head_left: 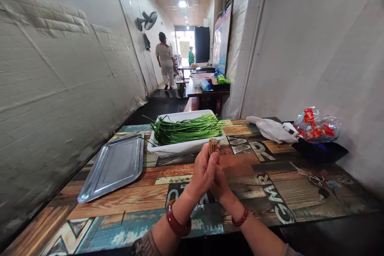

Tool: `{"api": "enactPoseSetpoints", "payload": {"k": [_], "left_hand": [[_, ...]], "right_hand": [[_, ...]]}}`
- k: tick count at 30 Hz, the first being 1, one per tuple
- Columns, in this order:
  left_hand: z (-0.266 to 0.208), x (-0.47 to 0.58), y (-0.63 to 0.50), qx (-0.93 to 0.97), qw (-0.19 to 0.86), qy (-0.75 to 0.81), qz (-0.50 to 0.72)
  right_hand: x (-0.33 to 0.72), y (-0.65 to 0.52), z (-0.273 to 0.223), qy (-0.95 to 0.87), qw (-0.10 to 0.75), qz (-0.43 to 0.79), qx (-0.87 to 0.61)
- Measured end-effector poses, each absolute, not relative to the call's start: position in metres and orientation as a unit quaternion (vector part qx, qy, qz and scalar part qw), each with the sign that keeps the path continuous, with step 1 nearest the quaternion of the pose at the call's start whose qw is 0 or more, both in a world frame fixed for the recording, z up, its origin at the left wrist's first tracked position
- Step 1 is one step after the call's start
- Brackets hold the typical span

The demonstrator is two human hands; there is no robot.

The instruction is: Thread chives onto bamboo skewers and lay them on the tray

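A tight bundle of thin wooden skewers (213, 144) stands upright in front of me, its ends pointing up. My left hand (205, 168) is closed around it, thumb along the near side. Behind and to the right, my right hand (221, 182) is closed on the same bundle, its fingers partly covered by the left. Just beyond the hands sits a white plastic basin (171, 151) full of long green garlic chives (189, 128). On the left lies a metal tray (115, 168) with nothing on it.
The wood-patterned table (135, 200) carries scissors (309, 174), a white cap (271, 129) and a clear plastic bag with red print (318, 124) on the right. White walls flank both sides. Farther off are another table and a walking person (165, 58).
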State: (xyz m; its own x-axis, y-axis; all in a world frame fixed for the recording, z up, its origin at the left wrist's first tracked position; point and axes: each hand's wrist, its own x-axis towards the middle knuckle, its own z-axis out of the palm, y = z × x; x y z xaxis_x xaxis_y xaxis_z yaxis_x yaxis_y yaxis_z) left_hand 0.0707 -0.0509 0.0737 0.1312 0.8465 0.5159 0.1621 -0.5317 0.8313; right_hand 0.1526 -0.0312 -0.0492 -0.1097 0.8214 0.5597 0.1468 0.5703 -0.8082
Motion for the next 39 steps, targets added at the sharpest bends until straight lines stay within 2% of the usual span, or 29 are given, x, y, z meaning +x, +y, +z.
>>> {"api": "enactPoseSetpoints", "payload": {"k": [6,12,17,20,22,26,29,32,35,39], "left_hand": [[0.061,0.071,-0.046,0.668,0.345,0.400,0.524],[0.076,0.066,-0.053,0.659,0.366,0.369,0.543],[0.097,0.053,-0.062,0.622,0.404,0.300,0.600],[0.099,0.041,-0.063,0.625,0.374,0.320,0.606],[0.095,0.031,-0.061,0.660,0.324,0.379,0.563],[0.078,0.014,-0.056,0.754,0.212,0.480,0.394],[0.058,0.011,-0.057,0.791,0.191,0.514,0.270],[0.031,0.017,-0.057,0.812,0.211,0.501,0.213],[0.003,0.026,-0.054,0.796,0.272,0.488,0.233],[-0.019,0.031,-0.053,0.709,0.332,0.500,0.370]], "right_hand": [[0.147,-0.033,-0.059,-0.662,0.575,0.336,-0.344],[0.154,-0.032,-0.043,-0.689,0.562,0.298,-0.347],[0.194,-0.030,-0.019,-0.742,0.490,0.185,-0.418],[0.222,-0.031,-0.006,-0.794,0.426,0.072,-0.427],[0.236,-0.032,0.004,-0.810,0.369,0.008,-0.456],[0.253,-0.032,0.024,-0.824,0.287,-0.070,-0.483],[0.258,-0.030,0.037,-0.833,0.251,-0.107,-0.481],[0.254,-0.029,0.051,-0.851,0.227,-0.123,-0.458],[0.247,-0.033,0.069,-0.864,0.235,-0.135,-0.423],[0.242,-0.040,0.074,-0.848,0.325,-0.097,-0.406]]}}
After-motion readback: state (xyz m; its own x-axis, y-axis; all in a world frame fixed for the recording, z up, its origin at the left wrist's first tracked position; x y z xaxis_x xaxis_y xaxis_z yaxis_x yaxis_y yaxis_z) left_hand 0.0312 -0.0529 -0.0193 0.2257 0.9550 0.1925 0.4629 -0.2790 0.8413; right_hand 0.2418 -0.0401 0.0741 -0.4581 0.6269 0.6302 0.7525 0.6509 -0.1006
